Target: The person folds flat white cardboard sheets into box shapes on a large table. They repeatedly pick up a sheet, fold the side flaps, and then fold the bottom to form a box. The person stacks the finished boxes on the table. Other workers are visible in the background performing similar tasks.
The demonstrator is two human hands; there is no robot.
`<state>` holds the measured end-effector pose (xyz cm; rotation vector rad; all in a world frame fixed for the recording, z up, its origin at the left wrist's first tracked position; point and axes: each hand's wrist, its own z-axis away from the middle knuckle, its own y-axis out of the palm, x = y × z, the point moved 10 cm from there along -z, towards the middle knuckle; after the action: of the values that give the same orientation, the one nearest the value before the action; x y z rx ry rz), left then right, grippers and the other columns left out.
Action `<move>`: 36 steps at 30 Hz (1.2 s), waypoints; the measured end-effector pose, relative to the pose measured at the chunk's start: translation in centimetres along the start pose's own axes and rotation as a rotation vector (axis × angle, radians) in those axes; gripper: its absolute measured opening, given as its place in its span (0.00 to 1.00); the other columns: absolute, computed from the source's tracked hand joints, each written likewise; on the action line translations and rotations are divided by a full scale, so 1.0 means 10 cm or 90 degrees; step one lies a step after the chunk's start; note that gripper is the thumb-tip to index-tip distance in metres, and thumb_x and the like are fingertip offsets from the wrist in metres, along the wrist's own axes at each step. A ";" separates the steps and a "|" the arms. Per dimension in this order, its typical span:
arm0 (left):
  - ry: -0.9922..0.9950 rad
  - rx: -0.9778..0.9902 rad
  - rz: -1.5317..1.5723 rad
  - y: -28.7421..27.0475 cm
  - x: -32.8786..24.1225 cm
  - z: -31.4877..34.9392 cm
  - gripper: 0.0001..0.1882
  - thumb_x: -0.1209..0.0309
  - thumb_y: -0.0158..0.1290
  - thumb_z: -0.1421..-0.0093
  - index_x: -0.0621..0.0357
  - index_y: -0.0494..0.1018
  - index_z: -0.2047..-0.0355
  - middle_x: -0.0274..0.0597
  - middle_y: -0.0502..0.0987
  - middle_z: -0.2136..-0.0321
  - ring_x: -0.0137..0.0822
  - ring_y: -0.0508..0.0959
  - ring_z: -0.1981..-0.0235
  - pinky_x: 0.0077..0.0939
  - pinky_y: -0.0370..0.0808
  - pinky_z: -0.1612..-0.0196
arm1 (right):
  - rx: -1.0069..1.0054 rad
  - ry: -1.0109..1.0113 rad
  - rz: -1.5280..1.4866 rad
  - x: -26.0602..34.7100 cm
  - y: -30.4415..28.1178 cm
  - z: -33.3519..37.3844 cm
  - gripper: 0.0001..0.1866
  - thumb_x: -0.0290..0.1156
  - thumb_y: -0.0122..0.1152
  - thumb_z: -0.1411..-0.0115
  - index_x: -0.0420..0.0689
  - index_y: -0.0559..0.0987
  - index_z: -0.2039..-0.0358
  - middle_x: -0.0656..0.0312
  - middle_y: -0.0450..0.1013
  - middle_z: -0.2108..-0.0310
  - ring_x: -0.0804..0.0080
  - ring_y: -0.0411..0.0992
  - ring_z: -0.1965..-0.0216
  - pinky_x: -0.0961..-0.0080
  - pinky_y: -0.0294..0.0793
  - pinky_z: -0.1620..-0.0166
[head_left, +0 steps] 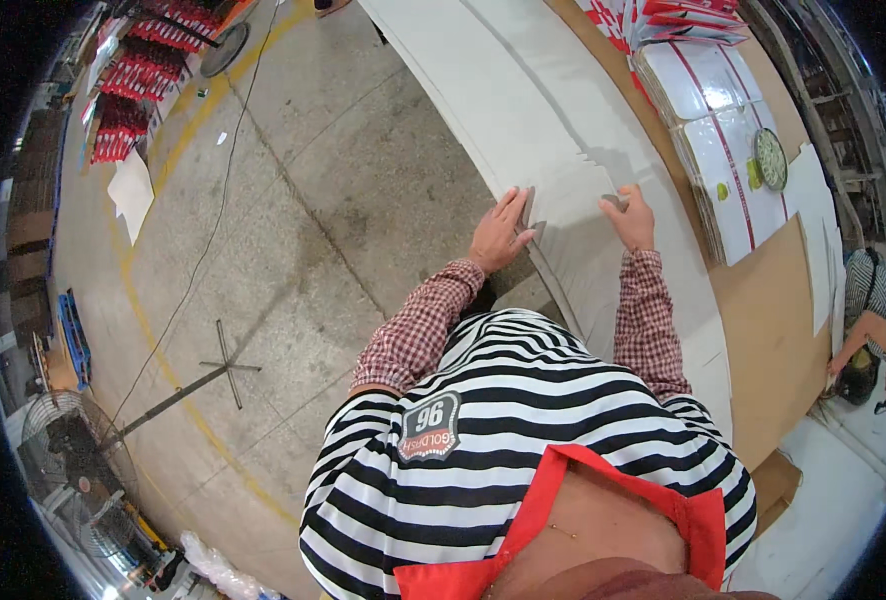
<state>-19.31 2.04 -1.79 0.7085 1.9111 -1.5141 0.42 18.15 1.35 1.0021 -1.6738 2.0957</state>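
Concrete floor beside; left hand (501,232) lies flat, right hand (633,217) curled, on white cardboard sheets (563,200).

A single wide fisheye view looks steeply down from the person's head, so close that the black-and-white striped shirt (523,400) fills the lower middle. Both checked-sleeved forearms rise from there to the left hand (500,232) and right hand (633,216) near the centre. Beyond the fingertips, the long white cardboard sheet stack (523,100) bends toward the rim. Left of the fingers lies grey concrete floor (293,200). Dark corners ring the picture.
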 end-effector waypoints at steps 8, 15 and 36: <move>0.097 0.070 -0.162 0.05 -0.12 0.11 0.36 0.46 0.46 0.43 0.59 0.58 0.43 0.49 0.48 0.37 0.46 0.48 0.36 0.45 0.58 0.42 | 0.188 0.114 -0.311 -0.51 0.39 -0.13 0.28 0.52 0.60 0.48 0.39 0.64 0.82 0.63 0.59 0.84 0.79 0.60 0.78 0.78 0.60 0.75; 0.087 0.116 -0.362 0.18 -0.12 -0.12 0.32 0.50 0.47 0.43 0.55 0.60 0.44 0.47 0.49 0.37 0.44 0.48 0.35 0.45 0.63 0.46 | -0.159 -0.021 0.105 -0.44 0.46 -0.27 0.33 0.62 0.51 0.48 0.38 0.71 0.81 0.47 0.70 0.81 0.51 0.68 0.77 0.59 0.64 0.71; 0.124 0.060 -0.198 0.24 -0.04 -0.25 0.36 0.53 0.48 0.44 0.63 0.55 0.41 0.47 0.48 0.37 0.43 0.46 0.35 0.45 0.64 0.45 | -0.079 -0.041 0.162 -0.44 0.55 -0.42 0.35 0.66 0.46 0.48 0.40 0.70 0.82 0.47 0.68 0.83 0.48 0.68 0.78 0.57 0.64 0.74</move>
<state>-17.61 4.93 -2.65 0.6408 2.1874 -1.7889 -1.14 21.33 -6.00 0.8677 -2.0299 2.0976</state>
